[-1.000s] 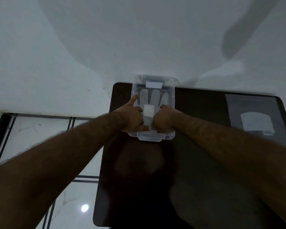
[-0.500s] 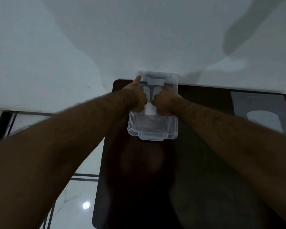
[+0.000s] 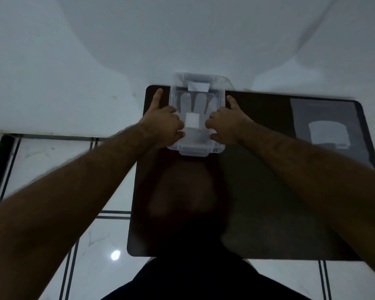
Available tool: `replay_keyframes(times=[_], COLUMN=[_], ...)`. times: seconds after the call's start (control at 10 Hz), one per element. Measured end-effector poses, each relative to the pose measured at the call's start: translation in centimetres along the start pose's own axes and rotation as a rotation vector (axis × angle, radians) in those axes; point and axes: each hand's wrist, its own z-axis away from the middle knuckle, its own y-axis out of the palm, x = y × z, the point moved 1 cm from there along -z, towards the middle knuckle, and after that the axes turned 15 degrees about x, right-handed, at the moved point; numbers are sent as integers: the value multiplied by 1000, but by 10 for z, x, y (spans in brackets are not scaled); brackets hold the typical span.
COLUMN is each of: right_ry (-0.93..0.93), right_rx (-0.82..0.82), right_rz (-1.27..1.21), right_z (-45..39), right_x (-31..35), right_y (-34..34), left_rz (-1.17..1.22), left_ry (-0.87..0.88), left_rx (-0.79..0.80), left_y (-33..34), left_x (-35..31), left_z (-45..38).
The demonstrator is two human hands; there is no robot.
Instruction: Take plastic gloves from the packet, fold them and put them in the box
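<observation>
A clear plastic box (image 3: pixel 194 150) stands at the far edge of the dark table (image 3: pixel 268 202). A see-through plastic glove (image 3: pixel 200 101) lies flat inside it, fingers pointing away, with a white square at its palm. My left hand (image 3: pixel 162 124) straddles the box's left wall, thumb outside and curled fingers inside on the glove's edge. My right hand (image 3: pixel 227 124) does the same at the right wall. The glove packet (image 3: pixel 325 131) lies flat at the table's far right.
A white wall rises right behind the table's far edge. White tiled floor with dark lines shows to the left and below. My dark-clothed body is at the bottom edge.
Both hands were together over the middle of the box, pushing the glove away from me. They have since drawn apart to the box's side walls, uncovering the glove.
</observation>
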Motion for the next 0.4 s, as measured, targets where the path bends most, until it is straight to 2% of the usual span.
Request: replay_keyframes(times=[0.2,0.4], right_ry=[26,42], right_rx=[-176,-239], right_rz=[-155,-357], right_z=[58,112], right_x=[11,11], right_y=[30,52], left_rz=[177,302], left_ry=[-42,-81], left_rx=[-137,-277], left_y=[2,-23], left_x=[-39,-84], left_z=[36,55])
